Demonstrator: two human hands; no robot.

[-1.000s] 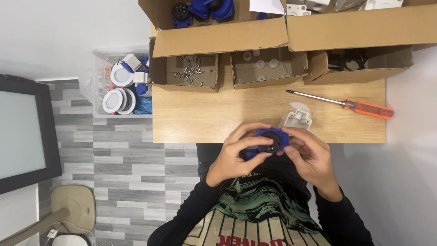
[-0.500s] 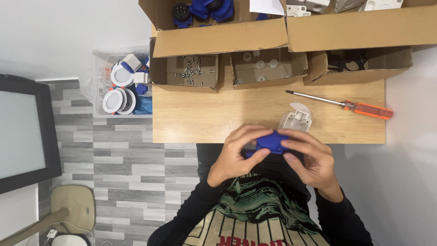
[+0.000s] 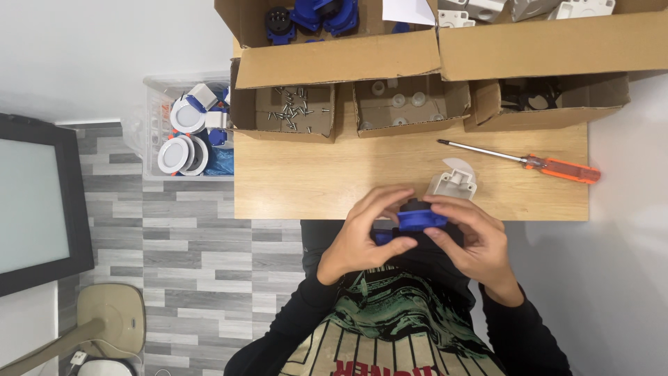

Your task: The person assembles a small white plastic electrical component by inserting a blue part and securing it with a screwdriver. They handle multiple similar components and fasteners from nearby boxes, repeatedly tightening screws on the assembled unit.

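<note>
Three open brown cardboard trays line far edge of wooden table; larger cartons behind. Clear bin at table's left end holds white round parts. Blue plastic part, black piece on top, over near table edge, pinched by left hand and right hand, fingers closed around it.

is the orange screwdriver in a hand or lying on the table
Lying on the table. The orange-handled screwdriver rests flat on the wooden table, apart from both hands, which hold a blue part.
</note>
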